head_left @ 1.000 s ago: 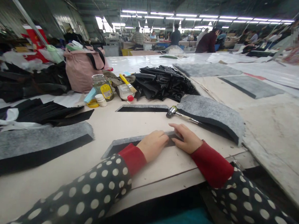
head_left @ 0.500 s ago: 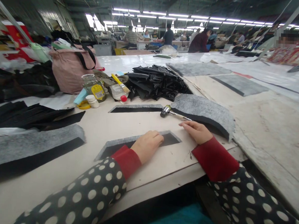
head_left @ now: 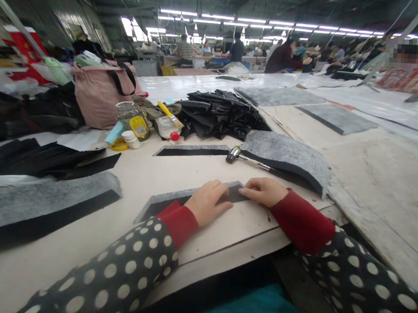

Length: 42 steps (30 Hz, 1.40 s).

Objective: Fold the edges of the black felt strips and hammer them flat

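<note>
Left hand (head_left: 206,204): palm down over the black strip (head_left: 164,202), fingers bent, thumb spread apart from them; no closed grip visible, its placement apparently serving to steady the piece
Right hand (head_left: 263,191): thumb and fingertips close together at the strip's right end; whether the edge is pinched cannot be told, though the pose suggests fine handling of that corner
Strip position: flat on the counter (head_left: 226,227), grey border along its far side, directly before the person, presumably so both hands reach it
Hammer (head_left: 234,154): unheld, beyond the right hand, handle alongside the near edge of the curved grey panel (head_left: 286,151); likely put there for easy reach
Second strip (head_left: 195,151): farther out, left of the hammer head, untouched
Jar (head_left: 139,125) and brush (head_left: 169,113): grouped left of the black stack (head_left: 221,115), seemingly to keep them out of the hands' way
</note>
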Each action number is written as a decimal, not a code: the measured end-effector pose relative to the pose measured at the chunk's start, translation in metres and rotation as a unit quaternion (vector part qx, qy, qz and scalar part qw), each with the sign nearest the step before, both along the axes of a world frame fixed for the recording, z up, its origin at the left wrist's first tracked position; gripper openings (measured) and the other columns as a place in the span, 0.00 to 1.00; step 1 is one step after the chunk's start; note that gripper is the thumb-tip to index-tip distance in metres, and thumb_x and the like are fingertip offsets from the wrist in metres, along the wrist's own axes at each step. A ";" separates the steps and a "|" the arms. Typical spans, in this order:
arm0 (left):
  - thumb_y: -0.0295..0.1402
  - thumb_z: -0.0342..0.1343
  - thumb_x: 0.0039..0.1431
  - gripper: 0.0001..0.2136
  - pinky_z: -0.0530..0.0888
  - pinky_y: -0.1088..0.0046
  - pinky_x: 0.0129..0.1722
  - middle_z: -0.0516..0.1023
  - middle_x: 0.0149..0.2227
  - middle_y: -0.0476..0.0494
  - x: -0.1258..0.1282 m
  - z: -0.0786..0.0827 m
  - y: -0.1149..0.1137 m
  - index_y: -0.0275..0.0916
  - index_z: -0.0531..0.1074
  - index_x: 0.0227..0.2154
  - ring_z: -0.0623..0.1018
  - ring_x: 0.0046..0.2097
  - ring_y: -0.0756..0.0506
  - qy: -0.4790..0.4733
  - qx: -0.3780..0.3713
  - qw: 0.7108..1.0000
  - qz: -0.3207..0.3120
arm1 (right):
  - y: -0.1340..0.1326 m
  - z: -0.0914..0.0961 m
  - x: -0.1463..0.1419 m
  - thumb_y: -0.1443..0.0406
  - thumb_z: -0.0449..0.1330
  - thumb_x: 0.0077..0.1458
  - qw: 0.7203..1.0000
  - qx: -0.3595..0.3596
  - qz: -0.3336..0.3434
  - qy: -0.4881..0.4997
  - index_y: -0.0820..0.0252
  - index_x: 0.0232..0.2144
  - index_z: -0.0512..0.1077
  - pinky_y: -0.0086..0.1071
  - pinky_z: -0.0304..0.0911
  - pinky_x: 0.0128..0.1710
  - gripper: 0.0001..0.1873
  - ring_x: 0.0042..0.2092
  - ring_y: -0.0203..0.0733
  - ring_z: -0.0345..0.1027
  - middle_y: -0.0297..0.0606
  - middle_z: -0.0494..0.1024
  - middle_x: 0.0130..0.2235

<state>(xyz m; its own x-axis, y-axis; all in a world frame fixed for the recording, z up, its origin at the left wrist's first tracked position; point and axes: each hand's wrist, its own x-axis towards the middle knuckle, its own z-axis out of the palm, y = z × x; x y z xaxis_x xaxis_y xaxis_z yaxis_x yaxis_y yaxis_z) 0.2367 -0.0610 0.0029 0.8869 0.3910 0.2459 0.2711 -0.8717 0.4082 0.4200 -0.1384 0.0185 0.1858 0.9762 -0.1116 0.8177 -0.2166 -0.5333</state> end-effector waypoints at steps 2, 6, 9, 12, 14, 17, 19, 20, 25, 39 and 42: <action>0.36 0.53 0.51 0.08 0.65 0.70 0.36 0.65 0.32 0.47 0.000 -0.001 0.000 0.38 0.63 0.30 0.66 0.36 0.47 0.001 -0.002 1.000 0.005 | 0.003 0.004 -0.007 0.54 0.52 0.45 0.999 0.020 0.015 -0.041 0.61 0.20 0.67 0.28 0.46 0.20 0.16 0.20 0.32 0.53 0.30 0.63 0.16; 0.37 0.53 0.50 0.09 0.65 0.70 0.33 0.64 0.30 0.48 0.001 -0.002 0.001 0.38 0.61 0.28 0.66 0.34 0.47 -0.004 -0.005 1.000 0.016 | 0.012 0.019 -0.027 0.57 0.52 0.46 0.996 0.088 0.021 -0.012 0.61 0.19 0.66 0.27 0.48 0.21 0.14 0.22 0.31 0.55 0.30 0.64 0.18; 0.37 0.54 0.49 0.10 0.64 0.71 0.31 0.63 0.30 0.48 0.001 -0.002 0.001 0.38 0.59 0.28 0.65 0.33 0.48 -0.016 -0.009 0.999 0.026 | 0.014 0.027 -0.036 0.57 0.52 0.46 0.992 0.119 0.010 0.034 0.61 0.18 0.65 0.26 0.49 0.22 0.14 0.23 0.32 0.57 0.31 0.65 0.19; 0.36 0.54 0.49 0.10 0.64 0.72 0.30 0.62 0.29 0.49 0.001 -0.001 0.000 0.38 0.58 0.27 0.65 0.32 0.48 -0.013 -0.003 0.999 0.031 | 0.010 0.024 -0.031 0.57 0.50 0.47 0.992 0.123 -0.011 0.030 0.61 0.19 0.65 0.27 0.49 0.22 0.14 0.23 0.33 0.57 0.32 0.65 0.18; 0.36 0.54 0.49 0.10 0.64 0.72 0.30 0.62 0.29 0.49 0.001 -0.001 0.000 0.38 0.58 0.26 0.65 0.32 0.48 -0.010 0.003 1.000 0.028 | 0.005 0.016 -0.022 0.57 0.50 0.47 0.993 0.115 -0.024 0.000 0.61 0.20 0.66 0.28 0.49 0.23 0.14 0.23 0.33 0.57 0.32 0.65 0.19; 0.36 0.54 0.49 0.10 0.64 0.72 0.33 0.63 0.31 0.49 0.001 -0.001 0.000 0.38 0.59 0.27 0.65 0.34 0.48 -0.010 0.010 1.000 0.019 | -0.004 0.002 -0.010 0.56 0.51 0.46 0.993 0.096 -0.044 -0.054 0.60 0.19 0.66 0.28 0.48 0.23 0.14 0.22 0.34 0.56 0.33 0.66 0.19; 0.36 0.53 0.51 0.08 0.65 0.72 0.34 0.64 0.32 0.48 0.001 -0.001 0.000 0.38 0.60 0.29 0.65 0.35 0.47 -0.007 0.015 1.000 0.010 | -0.007 -0.005 -0.007 0.56 0.51 0.46 0.991 0.086 -0.053 -0.084 0.60 0.18 0.66 0.28 0.48 0.22 0.14 0.22 0.33 0.55 0.32 0.65 0.18; 0.35 0.53 0.51 0.08 0.65 0.71 0.35 0.64 0.32 0.48 0.000 -0.001 0.000 0.38 0.61 0.29 0.65 0.36 0.47 -0.004 0.016 1.000 0.004 | -0.008 -0.007 -0.007 0.56 0.51 0.47 0.991 0.082 -0.054 -0.094 0.60 0.18 0.66 0.28 0.47 0.22 0.14 0.22 0.33 0.55 0.32 0.65 0.18; 0.35 0.50 0.54 0.05 0.65 0.71 0.38 0.66 0.35 0.47 0.000 0.001 -0.001 0.39 0.65 0.32 0.65 0.38 0.47 0.011 0.020 0.999 -0.024 | -0.007 -0.012 -0.008 0.57 0.51 0.47 0.988 0.075 -0.050 -0.128 0.60 0.19 0.66 0.28 0.46 0.22 0.14 0.22 0.33 0.55 0.33 0.66 0.19; 0.35 0.48 0.56 0.06 0.65 0.72 0.38 0.66 0.34 0.47 0.000 0.000 0.000 0.40 0.69 0.32 0.66 0.38 0.48 0.023 0.032 0.999 -0.034 | -0.007 -0.013 -0.010 0.58 0.52 0.47 0.984 0.068 -0.056 -0.154 0.60 0.19 0.66 0.27 0.46 0.23 0.12 0.24 0.33 0.57 0.32 0.67 0.21; 0.34 0.46 0.57 0.08 0.65 0.72 0.39 0.67 0.35 0.46 0.001 0.002 -0.001 0.39 0.69 0.31 0.66 0.38 0.48 0.022 0.032 0.998 -0.039 | -0.006 -0.014 -0.010 0.59 0.52 0.47 0.986 0.063 -0.054 -0.143 0.60 0.20 0.65 0.27 0.47 0.23 0.11 0.24 0.33 0.57 0.32 0.66 0.21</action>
